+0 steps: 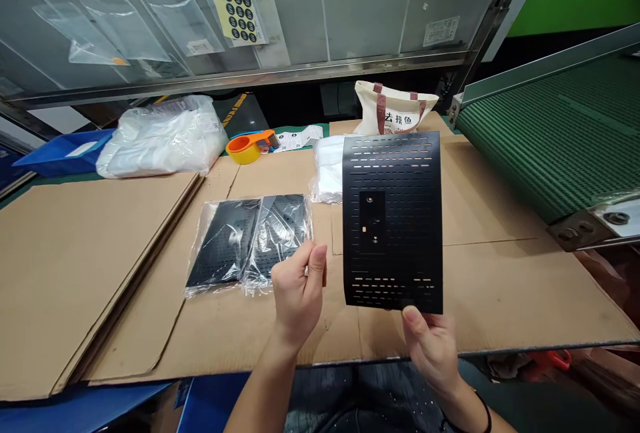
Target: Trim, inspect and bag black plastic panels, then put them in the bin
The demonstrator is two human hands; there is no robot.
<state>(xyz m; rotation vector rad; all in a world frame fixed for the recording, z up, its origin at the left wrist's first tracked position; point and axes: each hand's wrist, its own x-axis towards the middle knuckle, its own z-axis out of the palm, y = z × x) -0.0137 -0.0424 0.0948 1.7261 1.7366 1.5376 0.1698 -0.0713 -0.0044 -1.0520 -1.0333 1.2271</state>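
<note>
My right hand (434,346) grips the lower edge of a black slotted panel (410,220), thumb on the near face. The panel stands nearly upright above the table; light shows through some slots near its top and bottom. A darker rectangle with small holes sits left of its middle. My left hand (299,293) is closed, thumb against the curled fingers, a little left of the panel and apart from it. Whatever it holds, if anything, is hidden. Just beyond it, two black perforated panels in clear plastic bags (220,246) (280,236) lie side by side on the cardboard.
Stacked cardboard sheets (95,253) cover the left side. Behind are a blue tray (60,156), a bulky plastic-wrapped bundle (165,136), an orange tape dispenser (250,146), a white wrapped pack (327,170) and a cloth bag (393,110). A green conveyor belt (560,126) runs along the right.
</note>
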